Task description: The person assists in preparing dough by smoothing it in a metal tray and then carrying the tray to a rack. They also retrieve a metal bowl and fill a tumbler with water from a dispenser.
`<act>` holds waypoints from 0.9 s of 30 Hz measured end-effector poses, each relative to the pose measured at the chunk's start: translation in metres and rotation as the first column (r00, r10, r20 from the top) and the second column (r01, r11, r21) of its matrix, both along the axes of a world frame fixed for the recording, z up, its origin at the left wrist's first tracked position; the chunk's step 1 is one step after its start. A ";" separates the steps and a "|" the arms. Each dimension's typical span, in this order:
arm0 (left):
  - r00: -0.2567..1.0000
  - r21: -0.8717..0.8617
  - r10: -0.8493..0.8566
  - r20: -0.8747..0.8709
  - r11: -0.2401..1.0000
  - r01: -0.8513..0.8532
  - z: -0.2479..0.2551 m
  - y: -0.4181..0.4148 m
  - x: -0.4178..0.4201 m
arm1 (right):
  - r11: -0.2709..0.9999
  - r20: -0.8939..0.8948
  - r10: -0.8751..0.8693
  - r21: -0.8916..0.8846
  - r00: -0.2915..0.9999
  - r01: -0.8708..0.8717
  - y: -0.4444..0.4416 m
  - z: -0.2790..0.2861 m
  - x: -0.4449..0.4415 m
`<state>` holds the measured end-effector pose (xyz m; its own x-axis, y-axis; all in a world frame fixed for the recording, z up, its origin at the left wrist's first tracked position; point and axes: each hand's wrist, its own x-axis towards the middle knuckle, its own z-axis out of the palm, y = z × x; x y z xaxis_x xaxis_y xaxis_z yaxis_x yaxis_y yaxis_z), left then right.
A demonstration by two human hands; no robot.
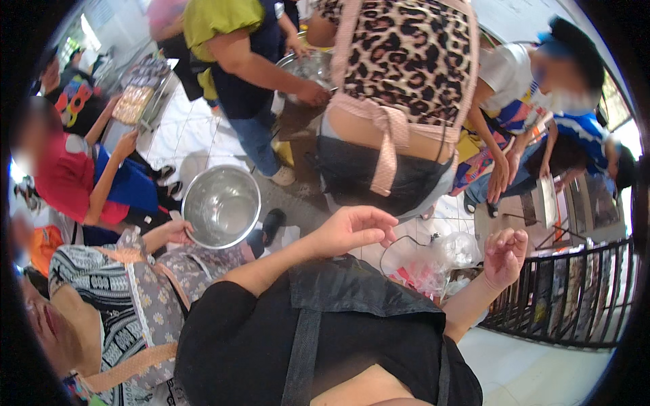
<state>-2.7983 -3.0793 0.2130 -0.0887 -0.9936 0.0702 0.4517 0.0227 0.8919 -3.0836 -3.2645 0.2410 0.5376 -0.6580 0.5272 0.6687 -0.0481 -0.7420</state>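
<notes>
My left hand [358, 229] is raised in front of my chest, fingers loosely bent and holding nothing. Off to the right, my right hand [504, 258] is lifted with its fingers curled and apart, also with nothing in it. A black apron [365, 289] covers my front. Just beyond my left hand stands a person in a leopard-print top [406, 61] with a pink apron tie [388, 152], back turned to me. Below and between my hands lie clear and red plastic bags [421, 271]. On my left, a person in a floral apron [160, 304] holds a stainless steel bowl [222, 207] by its rim.
Another metal bowl [310, 68] is gripped by a person in a green sleeve [221, 20]. Trays of food [134, 104] sit on a table at far left. Black metal railings [563, 294] run along the right. People crowd both sides. A cable [393, 248] curves near the bags.
</notes>
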 end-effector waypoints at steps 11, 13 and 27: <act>0.983 -0.106 0.175 -0.058 0.978 -0.180 -0.003 0.039 0.063 | 0.951 -0.107 0.307 0.000 0.946 -0.309 0.031 0.022 0.119; 0.971 -0.086 0.229 -0.074 0.968 -0.235 -0.002 0.048 0.078 | 0.925 -0.083 0.380 0.036 0.921 -0.379 0.043 0.022 0.147; 0.525 0.097 0.827 -0.201 0.550 -0.829 -0.051 0.122 0.153 | 0.536 -0.402 0.819 0.281 0.409 -0.796 0.143 -0.004 0.377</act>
<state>-2.6451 -2.9568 0.1620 0.7907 -0.6121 -0.0100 0.3885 0.4892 0.7809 -2.7067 -3.1215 0.2369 0.9788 0.1961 0.0590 -0.0181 0.3698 -0.9289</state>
